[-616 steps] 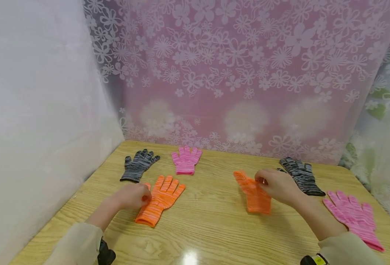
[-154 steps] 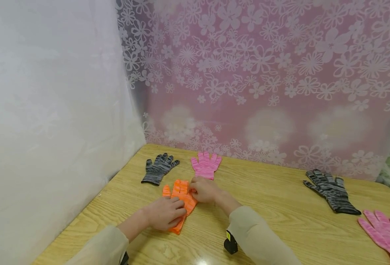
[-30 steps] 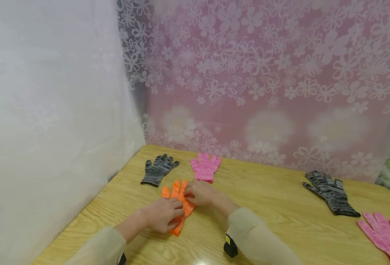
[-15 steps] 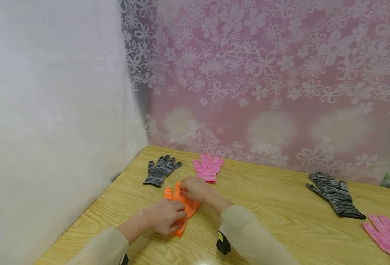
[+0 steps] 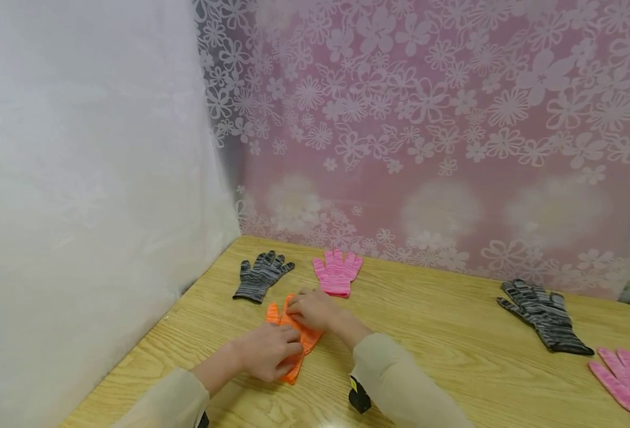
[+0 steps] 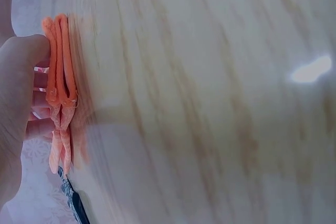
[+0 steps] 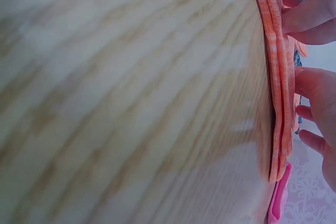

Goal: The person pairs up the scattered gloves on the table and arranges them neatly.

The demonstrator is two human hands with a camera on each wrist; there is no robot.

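Two orange knit gloves (image 5: 312, 340) lie one on the other on the table, layered edges showing in both wrist views. My left hand (image 5: 268, 351) rests across their cuff and palm, fingers loosely bent; in the left wrist view the thumb lies against the cuff (image 6: 65, 61). My right hand (image 5: 313, 309) is over the gloves' finger end, covering most of the glove fingers. Its fingertips touch the upper glove in the right wrist view, and no pinch is plain there. Two orange glove fingers stick out to the left of the right hand.
Behind the hands lie a grey-black glove (image 5: 263, 276) and a pink glove (image 5: 338, 273). At the right are another grey-black glove (image 5: 545, 315) and a pink glove (image 5: 627, 380), cut off by the frame. A white sheet (image 5: 106, 178) borders the table's left side.
Long before, the right hand held one orange glove apart; it now lies on the other. Within the last second, the right hand moved slightly left and lowered onto the glove fingers. The left hand stayed.
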